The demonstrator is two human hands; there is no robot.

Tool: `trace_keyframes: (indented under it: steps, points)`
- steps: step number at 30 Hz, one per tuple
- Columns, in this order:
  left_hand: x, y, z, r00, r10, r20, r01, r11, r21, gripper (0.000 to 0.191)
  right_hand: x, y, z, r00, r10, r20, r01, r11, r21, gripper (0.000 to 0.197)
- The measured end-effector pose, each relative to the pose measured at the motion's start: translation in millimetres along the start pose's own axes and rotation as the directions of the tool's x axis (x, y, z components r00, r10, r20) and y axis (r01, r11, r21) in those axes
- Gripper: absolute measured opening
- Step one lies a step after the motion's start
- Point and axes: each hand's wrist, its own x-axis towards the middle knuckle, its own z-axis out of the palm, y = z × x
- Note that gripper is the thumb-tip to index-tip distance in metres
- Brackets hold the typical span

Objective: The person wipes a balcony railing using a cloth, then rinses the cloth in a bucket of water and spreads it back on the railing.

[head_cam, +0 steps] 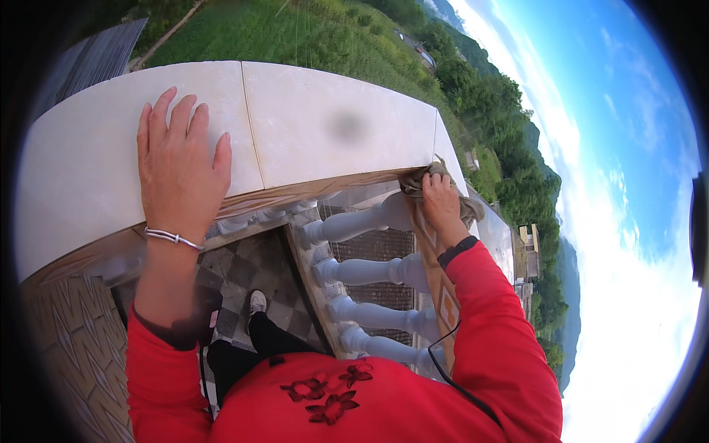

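Note:
My left hand (180,158), with a silver bracelet at the wrist, is spread palm down over the pale stone-tiled top of the balcony railing (332,124); it holds nothing. At the corner of the railing, my right hand (441,202) grips a grey-brown cloth (421,180). The cloth is bunched against the inner edge and hangs over the top on both sides of my fingers. Beneath my right hand runs a brown patterned tile band (448,302) along the side of the railing. My right palm is hidden from view.
Pale blue-grey balusters (365,272) stand below the railing at the right. A checkered tile floor (241,271) lies below, with my shoe (257,302) on it. A patterned tiled wall (83,343) is at lower left. Beyond the railing are green fields, trees and a corrugated roof (94,61).

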Motion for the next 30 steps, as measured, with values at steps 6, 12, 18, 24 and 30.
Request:
trace_keyframes:
  steps: [6, 12, 18, 24, 30]
  points:
    - [-1.6, -5.9, 2.3, 1.000, 0.028, -0.001, -0.028, 1.000, -0.011, 0.032, -114.7, -10.5, 6.4, 0.986, -0.094, 0.140, 0.088, 0.995, 0.045, 0.024]
    - [-1.6, 2.1, 2.8, 0.997, 0.082, -0.003, -0.082, 0.995, -0.061, 0.033, -351.4, -18.7, 4.9, 0.711, -0.155, 0.686, 0.062, 0.985, 0.158, 0.019]
    - [-1.6, -2.8, 5.7, 0.991, 0.126, 0.040, -0.127, 0.991, 0.039, 0.033, -329.1, -13.3, -53.4, 0.808, -0.025, 0.588, -0.073, 0.987, 0.141, 0.022]
    - [1.5, -10.3, 13.1, 0.993, 0.115, 0.034, -0.120, 0.976, 0.184, 0.032, -96.8, 3.3, -47.6, 0.993, -0.054, -0.106, 0.071, 0.984, 0.165, 0.033]
    - [2.8, -14.2, 17.2, 0.997, 0.072, 0.042, -0.080, 0.960, 0.269, 0.033, -87.2, -20.1, 8.5, 0.998, -0.065, -0.013, 0.066, 0.978, 0.199, 0.014]
